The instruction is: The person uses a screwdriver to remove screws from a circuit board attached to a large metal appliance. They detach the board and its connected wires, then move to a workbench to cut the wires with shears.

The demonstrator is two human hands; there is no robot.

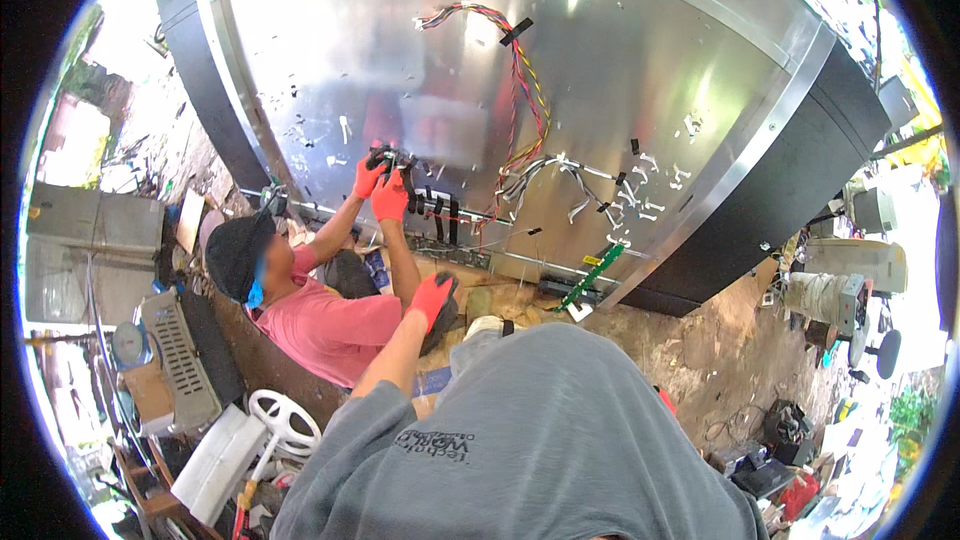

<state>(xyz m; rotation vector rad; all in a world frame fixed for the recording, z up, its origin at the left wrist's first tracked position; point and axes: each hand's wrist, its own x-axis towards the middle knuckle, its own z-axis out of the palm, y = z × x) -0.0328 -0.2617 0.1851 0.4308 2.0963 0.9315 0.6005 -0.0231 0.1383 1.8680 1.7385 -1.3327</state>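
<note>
Outdoor salvage-type workshop, indicated by earthen ground, foliage, metal panel on which wiring bundle and green circuit board are exposed; slotted crate, white spoked wheel placed nearby.

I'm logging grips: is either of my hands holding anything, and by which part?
Cannot be told: your left hand shows nothing clearly held; your right hand is almost entirely hidden behind the grey shirt.

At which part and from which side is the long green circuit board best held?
Probably by its long edges near mid-length, coming from the picture's lower right, where nothing covers it: the green circuit board is a narrow, slanting strip.
</note>
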